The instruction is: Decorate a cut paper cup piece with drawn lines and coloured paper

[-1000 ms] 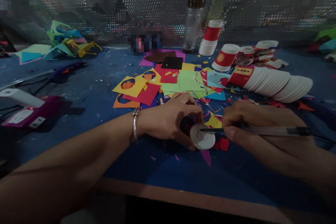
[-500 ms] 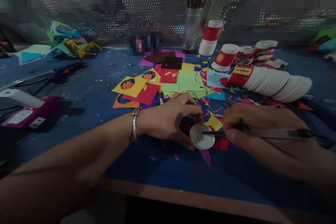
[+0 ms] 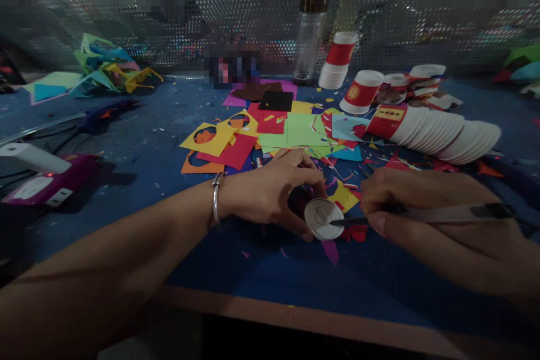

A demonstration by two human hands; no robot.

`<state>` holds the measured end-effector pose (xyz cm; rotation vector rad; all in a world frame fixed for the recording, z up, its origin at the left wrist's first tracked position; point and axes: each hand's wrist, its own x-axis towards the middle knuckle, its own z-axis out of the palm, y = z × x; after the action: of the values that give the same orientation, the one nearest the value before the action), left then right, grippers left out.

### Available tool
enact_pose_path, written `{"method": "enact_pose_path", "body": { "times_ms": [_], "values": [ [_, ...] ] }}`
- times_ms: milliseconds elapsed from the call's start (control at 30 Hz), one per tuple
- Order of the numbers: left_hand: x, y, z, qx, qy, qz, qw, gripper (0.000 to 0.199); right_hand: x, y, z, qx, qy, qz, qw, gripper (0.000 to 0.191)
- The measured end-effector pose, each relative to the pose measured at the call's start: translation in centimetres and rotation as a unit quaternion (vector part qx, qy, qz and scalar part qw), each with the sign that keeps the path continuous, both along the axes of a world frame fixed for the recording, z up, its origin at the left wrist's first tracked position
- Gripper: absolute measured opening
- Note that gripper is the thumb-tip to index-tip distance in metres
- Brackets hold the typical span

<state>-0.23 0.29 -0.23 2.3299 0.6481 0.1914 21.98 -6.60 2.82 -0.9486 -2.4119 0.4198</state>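
My left hand (image 3: pixel 276 188) is wrapped round a paper cup, and the cup's round white base (image 3: pixel 318 215) faces me. Pen lines form a small oval with strokes inside on that base; the cup's side is dark and mostly hidden by my fingers. In my right hand (image 3: pixel 439 225) a pen (image 3: pixel 442 213) with a clear barrel is gripped, its dark tip at the right part of the white base. Yellow (image 3: pixel 345 197) and red paper scraps lie just behind and beside the cup.
Coloured paper sheets (image 3: pixel 301 129) and cut offcuts spread across the blue table (image 3: pixel 139 146). Stacked paper cups (image 3: pixel 439 132) lie at right, with more cups (image 3: pixel 361 91) and a glass bottle (image 3: pixel 311 39) behind. A purple power strip (image 3: pixel 76 180) and glue gun (image 3: pixel 101 115) are at left.
The pen tip has shifted slightly right and down across the white base, my right hand moving right with it. My left hand and the cup stay almost still.
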Motion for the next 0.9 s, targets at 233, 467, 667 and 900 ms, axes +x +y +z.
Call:
{"method": "enact_pose_path", "body": {
  "times_ms": [233, 467, 667, 900],
  "values": [
    [-0.1, -0.1, 0.1, -0.004, -0.003, 0.002, 1.0, 0.048, -0.3, -0.1, -0.2, 0.008, 0.024, -0.015, 1.0, 0.021],
    [0.0, -0.1, 0.2, -0.001, 0.005, 0.004, 1.0, 0.049, 0.1, 0.0, -1.4, 0.027, 0.032, -0.009, 0.999, 0.018],
    [-0.1, -0.1, 0.1, 0.0, -0.006, 0.005, 1.0, 0.049, 0.0, 0.1, -1.3, 0.027, 0.038, -0.005, 0.999, 0.018],
    [-0.2, -0.1, 0.0, -0.001, -0.012, 0.004, 1.0, 0.049, -0.1, -0.1, -0.8, 0.016, 0.026, -0.005, 1.0, 0.019]
  ]
}}
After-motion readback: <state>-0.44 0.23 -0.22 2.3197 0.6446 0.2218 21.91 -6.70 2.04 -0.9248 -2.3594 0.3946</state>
